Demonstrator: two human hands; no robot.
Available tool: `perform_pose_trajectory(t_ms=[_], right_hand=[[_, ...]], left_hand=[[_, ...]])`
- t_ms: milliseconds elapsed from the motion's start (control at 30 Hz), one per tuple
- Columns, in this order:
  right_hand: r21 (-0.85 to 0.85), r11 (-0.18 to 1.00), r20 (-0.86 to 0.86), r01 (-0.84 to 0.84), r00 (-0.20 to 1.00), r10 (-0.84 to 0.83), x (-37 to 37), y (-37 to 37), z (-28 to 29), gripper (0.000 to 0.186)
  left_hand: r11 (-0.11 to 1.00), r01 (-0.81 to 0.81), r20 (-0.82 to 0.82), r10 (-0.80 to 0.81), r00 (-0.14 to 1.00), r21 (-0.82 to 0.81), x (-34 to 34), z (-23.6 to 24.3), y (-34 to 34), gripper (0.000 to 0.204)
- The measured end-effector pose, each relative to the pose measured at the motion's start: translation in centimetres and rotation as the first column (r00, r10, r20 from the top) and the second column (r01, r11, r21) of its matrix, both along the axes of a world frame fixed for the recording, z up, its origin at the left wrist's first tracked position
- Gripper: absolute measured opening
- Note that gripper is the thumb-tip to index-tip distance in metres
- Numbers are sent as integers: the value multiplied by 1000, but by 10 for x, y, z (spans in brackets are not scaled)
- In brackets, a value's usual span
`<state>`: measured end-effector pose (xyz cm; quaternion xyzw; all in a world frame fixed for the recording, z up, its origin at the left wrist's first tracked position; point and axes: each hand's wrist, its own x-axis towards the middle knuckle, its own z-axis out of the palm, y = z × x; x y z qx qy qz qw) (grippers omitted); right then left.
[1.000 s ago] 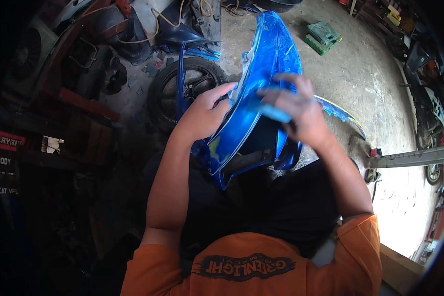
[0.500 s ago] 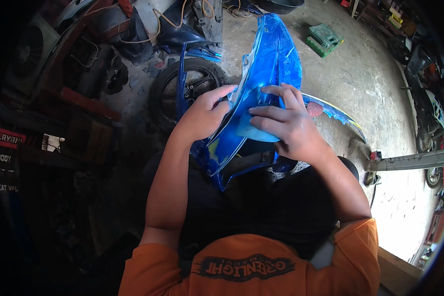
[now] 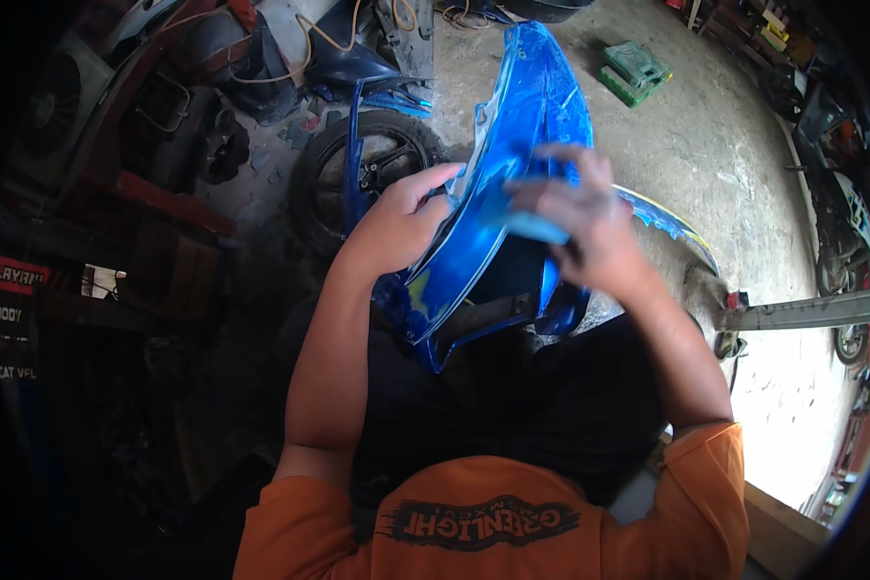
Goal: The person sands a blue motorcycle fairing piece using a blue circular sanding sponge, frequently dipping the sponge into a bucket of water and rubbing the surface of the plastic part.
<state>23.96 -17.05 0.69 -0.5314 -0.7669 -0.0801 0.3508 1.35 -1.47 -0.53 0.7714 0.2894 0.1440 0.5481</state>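
Left hand grips the blue fairing panel; blurred right hand seemingly presses a pad on it.

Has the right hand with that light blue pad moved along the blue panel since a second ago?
Yes. The right hand slid down the blue panel toward the body, then back up toward its tip, judged against the wheel on the floor.

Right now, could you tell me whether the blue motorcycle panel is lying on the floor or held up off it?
Held up. The blue panel is gripped along its edge by the left hand while the right hand presses a light-blue pad against it, above the concrete floor.
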Motion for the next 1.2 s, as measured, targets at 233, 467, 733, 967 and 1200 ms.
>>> perform_pose_trajectory(t_ms=[233, 467, 733, 967, 1200], right_hand=[[29, 998, 54, 49, 997, -51, 28, 7, 1, 58], [-16, 999, 56, -32, 998, 33, 3, 1, 2, 52], [-77, 986, 216, -146, 963, 159, -17, -4, -3, 54], [-78, 995, 10, -70, 997, 71, -7, -1, -5, 53], [53, 986, 46, 161, 986, -163, 33, 5, -7, 54]], left_hand=[[993, 6, 46, -12, 999, 116, 2, -9, 2, 52], [985, 0, 57, -11, 998, 175, -3, -14, 5, 53], [986, 1, 47, -9, 999, 169, -3, -10, 2, 53], [978, -12, 42, 3, 999, 210, -5, -13, 4, 52], [993, 0, 30, -3, 1000, 115, 4, -6, -1, 53]])
